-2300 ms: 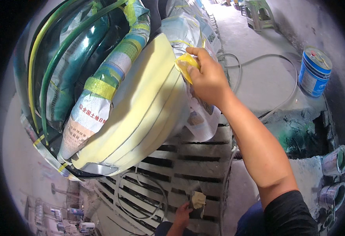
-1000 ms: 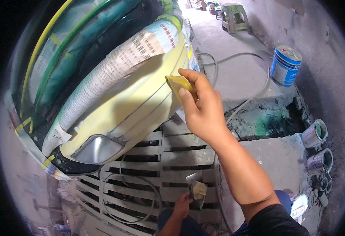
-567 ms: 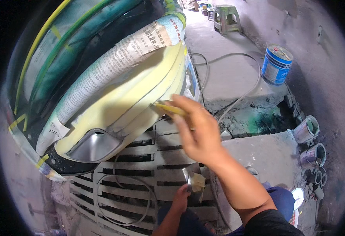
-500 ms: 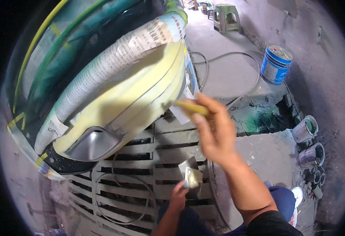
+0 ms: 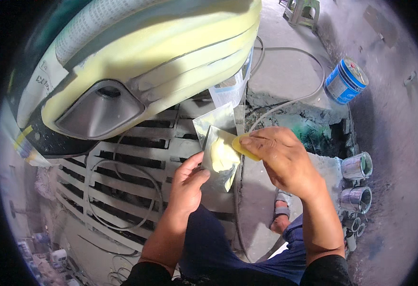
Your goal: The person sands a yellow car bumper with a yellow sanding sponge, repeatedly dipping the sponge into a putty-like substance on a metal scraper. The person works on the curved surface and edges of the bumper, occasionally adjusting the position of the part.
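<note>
My left hand point(image 5: 187, 181) grips the edge of a thin grey putty plate point(image 5: 211, 177), with a second flat sheet point(image 5: 213, 117) showing behind it. A mound of pale yellow putty point(image 5: 224, 153) lies on the plate. Pinched in my right hand point(image 5: 285, 159), a yellow putty spreader point(image 5: 247, 148) meets the right side of the mound. Above both hands, apart from them, is a large curved car bumper point(image 5: 170, 52) coated in pale yellow. A dark grey oval trim piece point(image 5: 101, 107) sits in its lower left corner.
Newspaper masking point(image 5: 82, 35) runs along the bumper's upper edge. Beneath lies a slatted floor grate point(image 5: 137, 164) with a looped hose point(image 5: 92, 190). To the right are a blue pail point(image 5: 346, 81), a broken floor pit point(image 5: 314, 131), metal cans point(image 5: 354, 167) and a stool point(image 5: 303, 12).
My right hand, with the spreader, has come away from near the bumper down to the putty plate. My left hand has raised the plate, and the view has tipped downward.
</note>
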A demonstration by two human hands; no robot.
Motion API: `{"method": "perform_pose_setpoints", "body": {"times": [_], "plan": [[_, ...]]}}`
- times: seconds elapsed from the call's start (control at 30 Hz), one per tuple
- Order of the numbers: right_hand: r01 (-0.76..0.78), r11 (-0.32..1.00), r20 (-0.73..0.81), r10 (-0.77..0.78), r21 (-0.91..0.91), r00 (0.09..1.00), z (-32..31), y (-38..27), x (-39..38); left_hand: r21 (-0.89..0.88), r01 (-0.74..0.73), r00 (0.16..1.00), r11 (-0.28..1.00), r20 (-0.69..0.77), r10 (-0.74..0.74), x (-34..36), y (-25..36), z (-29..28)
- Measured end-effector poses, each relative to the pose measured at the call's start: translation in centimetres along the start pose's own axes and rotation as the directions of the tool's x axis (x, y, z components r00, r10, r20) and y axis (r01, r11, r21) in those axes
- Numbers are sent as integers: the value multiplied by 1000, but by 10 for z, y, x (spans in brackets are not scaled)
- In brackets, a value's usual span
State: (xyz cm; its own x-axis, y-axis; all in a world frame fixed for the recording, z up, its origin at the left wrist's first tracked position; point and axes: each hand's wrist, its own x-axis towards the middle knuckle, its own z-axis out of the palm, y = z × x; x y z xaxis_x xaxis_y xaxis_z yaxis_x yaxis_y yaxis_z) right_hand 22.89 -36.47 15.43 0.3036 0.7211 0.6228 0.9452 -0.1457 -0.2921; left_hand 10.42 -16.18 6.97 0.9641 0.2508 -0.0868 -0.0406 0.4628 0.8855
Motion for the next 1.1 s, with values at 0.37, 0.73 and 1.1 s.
{"method": "perform_pose_setpoints", "body": {"times": [0.37, 0.73, 1.1], "plan": [[214, 964, 258, -168, -160, 951, 19, -15, -9, 181, -75, 997, 981, -18, 80, 1, -2, -3], [-204, 397, -209, 777, 895, 593, -10, 52, 31, 270, 313, 949, 910, -119, -291, -25, -91, -45], [-266, 707, -426, 637, 655, 643, -12, 72, 95, 259, 502, 864, 825, -186, -468, -57, -161, -83]]}}
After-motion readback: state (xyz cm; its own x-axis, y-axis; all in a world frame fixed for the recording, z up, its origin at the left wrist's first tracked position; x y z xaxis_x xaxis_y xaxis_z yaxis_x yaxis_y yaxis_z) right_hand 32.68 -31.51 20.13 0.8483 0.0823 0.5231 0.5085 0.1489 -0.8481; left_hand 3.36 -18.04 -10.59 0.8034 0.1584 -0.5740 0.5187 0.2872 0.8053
